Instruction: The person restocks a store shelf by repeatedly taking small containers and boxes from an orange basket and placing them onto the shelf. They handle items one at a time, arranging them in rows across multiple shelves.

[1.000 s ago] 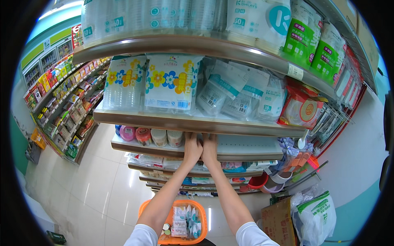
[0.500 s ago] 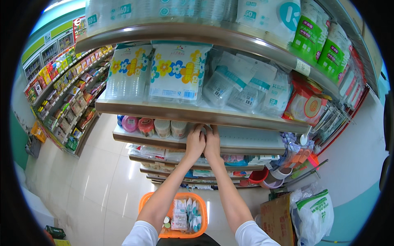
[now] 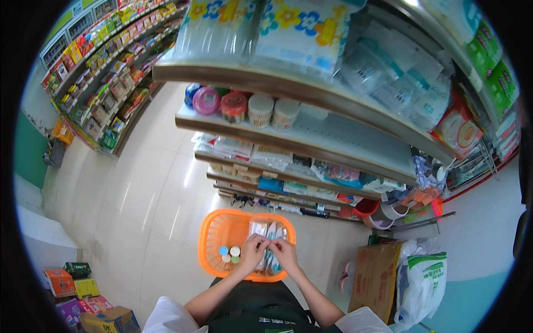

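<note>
My left hand (image 3: 252, 254) and my right hand (image 3: 284, 256) meet over an orange plastic basket (image 3: 208, 244). Their fingers are bent inward with the tips together; anything between them is too small or hidden to make out. Beneath them, on the basket's right side, lie small flat packets (image 3: 259, 228) in white and teal, partly covered by my hands. On its left side stand several small round containers seen from above, including one with a blue lid (image 3: 223, 250) and one with a green lid (image 3: 235, 259).
Ahead rises a shelf unit; one shelf (image 3: 344, 133) carries white canisters (image 3: 261, 109) and a red-lidded jar (image 3: 234, 105) at its left. A cardboard box (image 3: 375, 272) and a white plastic bag (image 3: 425, 283) stand right. Colourful boxes (image 3: 86, 288) sit lower left.
Both hands have come down and back from the shelf beside the canisters to above the basket. The view has tipped downward, showing more of the basket and floor.
</note>
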`<state>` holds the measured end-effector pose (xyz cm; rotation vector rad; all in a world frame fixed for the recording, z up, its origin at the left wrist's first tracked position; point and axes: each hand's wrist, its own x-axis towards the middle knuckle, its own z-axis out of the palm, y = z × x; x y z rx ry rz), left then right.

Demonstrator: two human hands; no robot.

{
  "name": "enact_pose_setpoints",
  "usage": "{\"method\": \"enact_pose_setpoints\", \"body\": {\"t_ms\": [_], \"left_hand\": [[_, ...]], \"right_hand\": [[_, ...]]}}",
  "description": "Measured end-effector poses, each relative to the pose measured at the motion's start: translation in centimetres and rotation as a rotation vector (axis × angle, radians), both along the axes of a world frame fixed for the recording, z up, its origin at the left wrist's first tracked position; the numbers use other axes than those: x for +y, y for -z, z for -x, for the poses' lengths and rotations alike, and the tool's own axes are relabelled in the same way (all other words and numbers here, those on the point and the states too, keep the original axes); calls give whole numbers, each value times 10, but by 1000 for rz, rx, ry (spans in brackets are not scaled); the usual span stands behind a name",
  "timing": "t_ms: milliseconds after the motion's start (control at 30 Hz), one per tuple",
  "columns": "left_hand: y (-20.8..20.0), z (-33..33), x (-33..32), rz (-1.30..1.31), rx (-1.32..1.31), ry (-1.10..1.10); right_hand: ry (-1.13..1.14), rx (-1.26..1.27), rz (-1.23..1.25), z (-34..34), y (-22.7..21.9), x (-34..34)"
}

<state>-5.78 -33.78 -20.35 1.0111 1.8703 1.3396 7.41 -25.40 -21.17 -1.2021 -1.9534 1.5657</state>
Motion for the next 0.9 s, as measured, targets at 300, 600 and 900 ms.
{"method": "enact_pose_setpoints", "body": {"t_ms": [300, 600, 900], "left_hand": [[77, -13, -80, 260, 97, 6], [216, 20, -29, 222, -133, -312], [292, 31, -5, 466, -63, -206]], "right_hand": [[-228, -325, 41, -18, 80, -73], [-28, -263, -137, 37, 149, -5], [-275, -536, -159, 61, 231, 13]]}}
